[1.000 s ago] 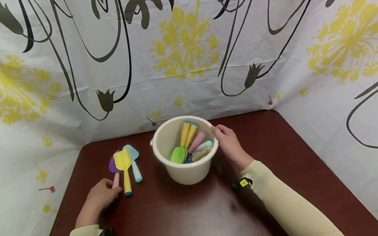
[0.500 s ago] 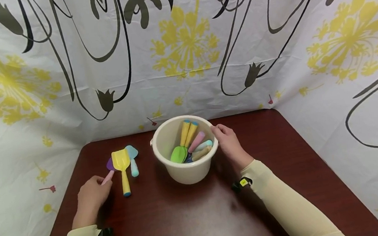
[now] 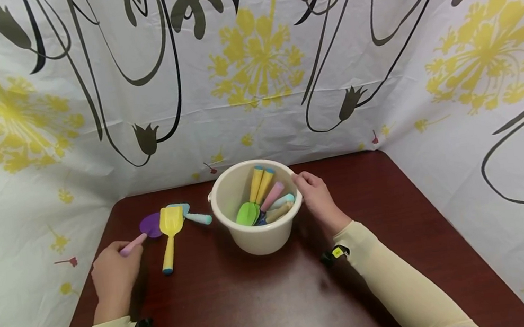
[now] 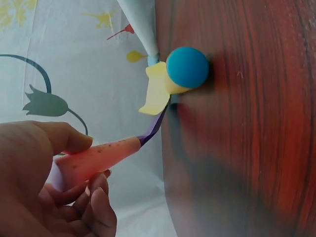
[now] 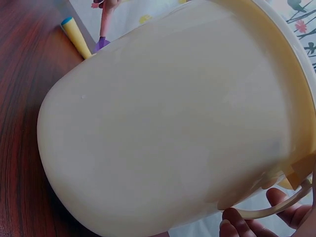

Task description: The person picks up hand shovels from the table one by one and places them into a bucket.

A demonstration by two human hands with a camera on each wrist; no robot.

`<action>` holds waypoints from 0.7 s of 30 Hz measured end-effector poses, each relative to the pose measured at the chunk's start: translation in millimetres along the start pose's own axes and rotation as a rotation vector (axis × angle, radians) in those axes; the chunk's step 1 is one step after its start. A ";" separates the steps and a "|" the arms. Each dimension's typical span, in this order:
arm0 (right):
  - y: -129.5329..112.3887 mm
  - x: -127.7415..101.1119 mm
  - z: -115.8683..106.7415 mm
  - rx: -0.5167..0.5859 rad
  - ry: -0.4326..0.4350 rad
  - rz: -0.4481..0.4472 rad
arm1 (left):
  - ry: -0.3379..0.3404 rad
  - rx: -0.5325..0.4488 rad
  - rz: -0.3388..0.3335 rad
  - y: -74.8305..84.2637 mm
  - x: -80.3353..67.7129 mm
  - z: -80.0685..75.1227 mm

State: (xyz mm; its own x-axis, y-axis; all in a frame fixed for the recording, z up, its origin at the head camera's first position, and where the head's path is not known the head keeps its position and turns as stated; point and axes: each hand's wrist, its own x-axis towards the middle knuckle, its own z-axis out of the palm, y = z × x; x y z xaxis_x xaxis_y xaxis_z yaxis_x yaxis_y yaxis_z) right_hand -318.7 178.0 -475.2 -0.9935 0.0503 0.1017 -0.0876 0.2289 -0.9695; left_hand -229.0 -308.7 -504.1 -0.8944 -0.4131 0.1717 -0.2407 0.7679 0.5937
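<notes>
My left hand (image 3: 116,272) pinches the pink handle (image 4: 101,160) of a toy shovel between thumb and fingers. Its purple blade (image 3: 150,226) lies low at the table, left of a yellow toy shovel (image 3: 171,222). Partly under the yellow blade is a light blue shovel (image 3: 199,218), handle toward the bucket. My right hand (image 3: 317,200) holds the cream bucket (image 3: 262,242) at the right of its rim; in the right wrist view, fingers curl by its carrying handle (image 5: 266,214). Inside the bucket lie a green-bladed tool (image 3: 248,214) and several yellow, pink, pale blue and tan handles.
The dark red-brown table (image 3: 257,302) is bordered by a white floral cloth (image 3: 258,126) at the back and both sides. The bucket stands near the back edge, with the loose shovels to its left.
My left hand has drawn the purple shovel leftward, out from under the yellow one. The yellow shovel has tilted, and the light blue one has swung its handle toward the bucket. Right hand unchanged.
</notes>
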 end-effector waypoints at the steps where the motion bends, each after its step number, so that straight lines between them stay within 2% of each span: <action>1: 0.1 0.2 0.1 0.001 0.002 0.000 | 0.013 -0.010 0.004 -0.4 -0.2 -1.1; 8: -0.2 0.7 0.8 0.019 0.004 0.003 | 0.094 -0.083 -0.007 -2.1 -0.1 -5.5; 15: 0.9 0.7 0.0 0.022 -0.002 0.000 | 0.256 -0.173 0.044 5.8 1.3 -7.9; 18: 1.2 1.0 0.4 0.017 0.001 -0.004 | 0.307 -0.238 0.050 7.9 3.4 -8.4; 21: 0.9 1.2 1.1 0.019 0.004 -0.006 | 0.329 -0.288 0.041 8.4 5.4 -8.9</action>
State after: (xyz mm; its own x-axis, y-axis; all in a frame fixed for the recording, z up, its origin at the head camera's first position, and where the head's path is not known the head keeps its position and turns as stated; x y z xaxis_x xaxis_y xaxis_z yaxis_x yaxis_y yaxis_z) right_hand -320.0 177.2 -476.2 -0.9927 0.0524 0.1085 -0.0952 0.2109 -0.9729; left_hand -232.6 -308.8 -491.2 -0.7221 -0.5550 0.4129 -0.0511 0.6381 0.7683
